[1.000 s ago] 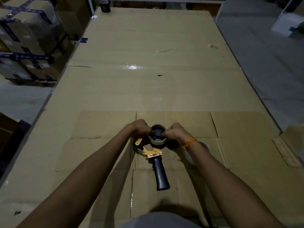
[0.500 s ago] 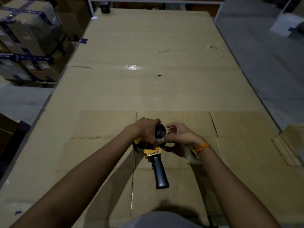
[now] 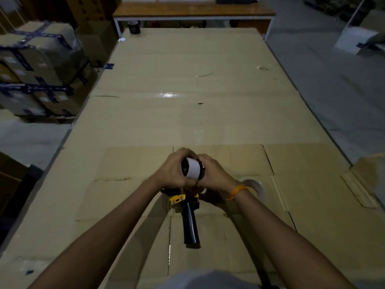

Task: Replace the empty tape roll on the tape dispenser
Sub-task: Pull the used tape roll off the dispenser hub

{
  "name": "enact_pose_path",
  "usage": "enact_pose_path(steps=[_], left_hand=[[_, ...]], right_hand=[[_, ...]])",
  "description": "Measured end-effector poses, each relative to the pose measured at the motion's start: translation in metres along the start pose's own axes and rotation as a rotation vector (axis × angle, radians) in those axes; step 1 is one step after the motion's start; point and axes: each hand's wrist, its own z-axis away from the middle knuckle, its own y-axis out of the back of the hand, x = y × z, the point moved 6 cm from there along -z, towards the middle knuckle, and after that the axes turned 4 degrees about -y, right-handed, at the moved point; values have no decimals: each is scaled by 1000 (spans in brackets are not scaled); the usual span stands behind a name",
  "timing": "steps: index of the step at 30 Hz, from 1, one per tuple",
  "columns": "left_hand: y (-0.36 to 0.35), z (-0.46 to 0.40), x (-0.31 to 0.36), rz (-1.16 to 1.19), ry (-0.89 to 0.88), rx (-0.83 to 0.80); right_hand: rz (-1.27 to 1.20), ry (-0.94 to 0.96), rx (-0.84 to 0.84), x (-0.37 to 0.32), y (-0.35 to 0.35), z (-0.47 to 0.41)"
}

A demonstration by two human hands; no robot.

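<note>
Both hands close around the white empty core (image 3: 192, 169) on the tape dispenser (image 3: 188, 211) – left hand (image 3: 174, 171) cupping one side, right hand (image 3: 212, 174) the other – while a fresh tape roll (image 3: 257, 187) lies just right on the cardboard (image 3: 208, 113)

A second ago the black hub faced up between both hands; now the white empty cardboard tape core (image 3: 192, 168) has turned sideways, the left hand (image 3: 173, 172) and right hand (image 3: 212, 174) closing tighter around it, above the yellow-and-black tape dispenser (image 3: 187, 207).
</note>
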Motion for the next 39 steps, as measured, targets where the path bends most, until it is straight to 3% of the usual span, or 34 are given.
enact_pose_path(steps=[6,13,26,32,39], left_hand=[[18,27,-6,201,69,247],[21,32,-4,142,120,222],[26,41,-2,56,81,292],[26,38,4,-105,3,252],[31,41,4,-111,-21,225]], right_hand=[[189,153,82,-39,-1,-4],[503,247,186,-53,3,-7],[571,221,235,-60,-3,-6],[632,239,266,-62,-1,-7],[601,229,267,-64,-4,-6]])
